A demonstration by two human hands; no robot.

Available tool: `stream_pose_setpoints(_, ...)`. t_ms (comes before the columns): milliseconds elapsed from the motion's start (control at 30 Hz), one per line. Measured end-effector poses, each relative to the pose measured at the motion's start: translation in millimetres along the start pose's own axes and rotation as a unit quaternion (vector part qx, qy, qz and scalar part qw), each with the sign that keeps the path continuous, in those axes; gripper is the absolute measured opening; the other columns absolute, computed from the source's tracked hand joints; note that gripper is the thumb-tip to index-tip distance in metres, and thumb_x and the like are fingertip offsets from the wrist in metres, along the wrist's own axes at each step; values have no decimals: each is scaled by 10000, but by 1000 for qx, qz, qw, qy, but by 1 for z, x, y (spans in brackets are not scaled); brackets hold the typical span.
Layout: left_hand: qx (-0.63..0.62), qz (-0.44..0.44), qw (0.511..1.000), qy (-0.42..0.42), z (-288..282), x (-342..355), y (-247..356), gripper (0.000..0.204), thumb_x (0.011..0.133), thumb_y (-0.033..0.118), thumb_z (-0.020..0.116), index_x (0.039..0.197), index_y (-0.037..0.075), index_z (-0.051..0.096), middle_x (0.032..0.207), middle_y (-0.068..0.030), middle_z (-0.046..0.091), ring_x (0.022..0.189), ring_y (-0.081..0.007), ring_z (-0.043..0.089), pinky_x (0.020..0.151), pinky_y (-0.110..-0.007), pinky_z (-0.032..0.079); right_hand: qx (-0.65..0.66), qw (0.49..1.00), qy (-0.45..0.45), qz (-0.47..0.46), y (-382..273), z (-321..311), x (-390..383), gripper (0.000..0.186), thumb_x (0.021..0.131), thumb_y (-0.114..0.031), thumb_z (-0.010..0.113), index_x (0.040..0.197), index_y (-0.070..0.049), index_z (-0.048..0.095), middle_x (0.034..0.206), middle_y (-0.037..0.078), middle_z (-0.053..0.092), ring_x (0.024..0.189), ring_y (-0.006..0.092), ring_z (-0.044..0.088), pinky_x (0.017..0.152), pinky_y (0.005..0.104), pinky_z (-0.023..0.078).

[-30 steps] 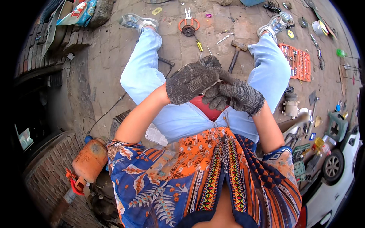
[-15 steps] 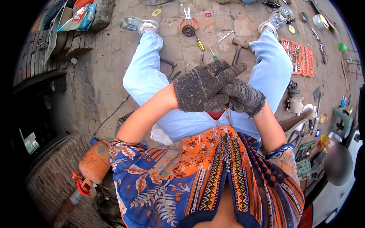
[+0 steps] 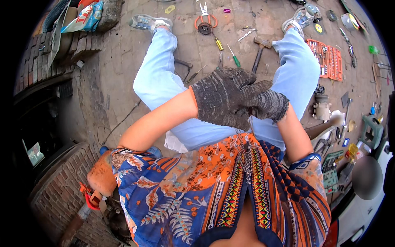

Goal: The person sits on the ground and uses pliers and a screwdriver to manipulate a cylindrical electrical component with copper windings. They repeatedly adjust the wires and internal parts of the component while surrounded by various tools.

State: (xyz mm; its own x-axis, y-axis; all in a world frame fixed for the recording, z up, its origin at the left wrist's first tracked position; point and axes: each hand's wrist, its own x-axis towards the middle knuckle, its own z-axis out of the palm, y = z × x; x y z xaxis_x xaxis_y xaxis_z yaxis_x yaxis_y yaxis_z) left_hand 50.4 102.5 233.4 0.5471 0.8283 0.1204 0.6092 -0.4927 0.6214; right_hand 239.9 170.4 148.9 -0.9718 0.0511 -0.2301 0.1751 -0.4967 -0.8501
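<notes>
Both hands wear dark grey knitted gloves and are pressed together over my lap. My left hand lies across the front, its fingers bent over the other hand. Tucked against it is my right hand, whose fingers are mostly hidden behind the left glove. No tool shows between them. On the ground just beyond the hands lie a green-handled screwdriver, a hammer and pliers.
Farther out are orange-handled scissors, a dark toothed disc and a yellow-handled screwdriver. An orange socket set lies open beyond my right knee. An orange tank stands at my left, beside bricks.
My left hand has shifted slightly right and its fingers have bent further over the right hand. The green screwdriver's handle shows more fully now. The hands stay together.
</notes>
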Motion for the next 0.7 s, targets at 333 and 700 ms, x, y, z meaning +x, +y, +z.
stream_pose_setpoints(333, 83, 7, 994, -64, -5, -7, 1, 899, 651, 603, 646, 1359, 113, 387, 1142, -162, 532, 980, -346, 537, 850, -453, 418, -137, 984, -53, -104, 3, 1, 4, 217, 878, -56, 552, 1086, -10, 589, 1069, 108, 611, 1013, 204, 577, 899, 318, 466)
stream_pose_setpoints(700, 33, 35, 998, -43, -30, -36, -48, 177, 762, 189, 619, 917, 105, 634, 893, -117, 564, 881, -320, 532, 779, -414, 438, 96, 993, -70, 25, -9, 4, -2, 329, 941, -269, 489, 1041, 31, 582, 1086, 145, 608, 1010, 205, 576, 925, 327, 437)
